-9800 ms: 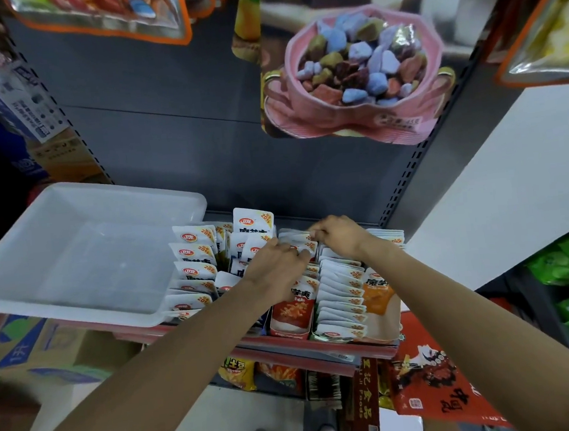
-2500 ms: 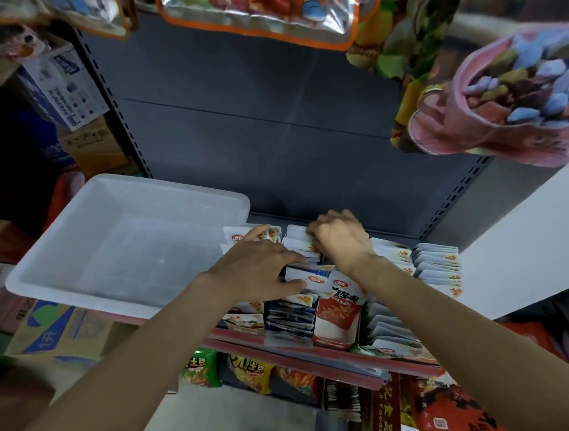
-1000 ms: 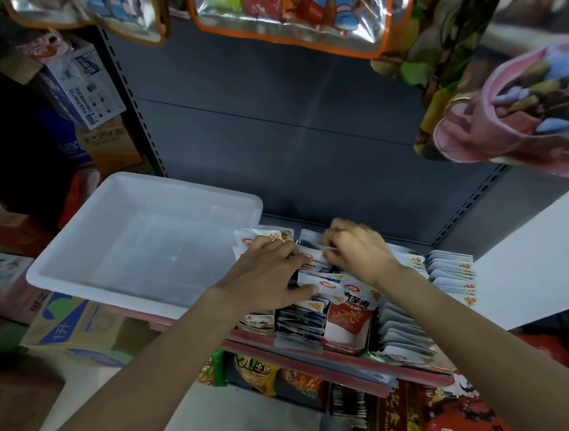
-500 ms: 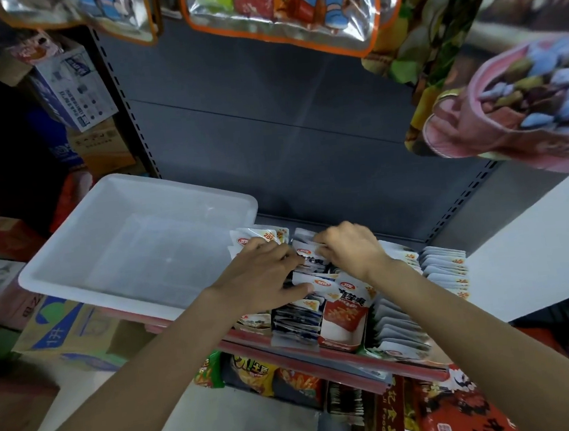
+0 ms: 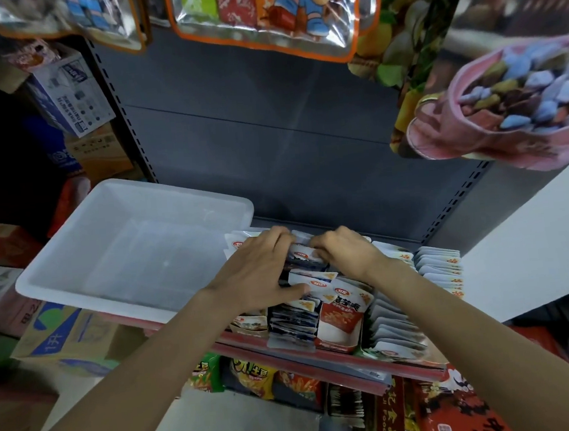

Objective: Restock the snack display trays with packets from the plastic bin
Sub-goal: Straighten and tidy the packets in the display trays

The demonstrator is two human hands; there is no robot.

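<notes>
The white plastic bin (image 5: 74, 268) sits on the shelf at the left, with no packets visible inside it. Right of it stand display trays packed with upright white snack packets (image 5: 316, 283). An orange-fronted tray (image 5: 337, 327) holds the middle row, and more rows (image 5: 439, 267) stand at the right. My left hand (image 5: 257, 272) lies over the packets of the middle row, thumb against their front. My right hand (image 5: 344, 249) grips the tops of the packets at the back of that row. The two hands almost touch.
The grey shelf back panel (image 5: 286, 129) rises behind the trays. Hanging snack bags (image 5: 269, 14) and a pink candy poster (image 5: 507, 103) overhang from above. Cardboard boxes (image 5: 63, 341) are stacked at the left. Chip bags (image 5: 252, 376) fill the lower shelf under the red shelf edge (image 5: 323, 356).
Both hands have drawn closer together over the middle row and shifted the packets slightly toward the back. The camera has swung a little; the bin has not moved.
</notes>
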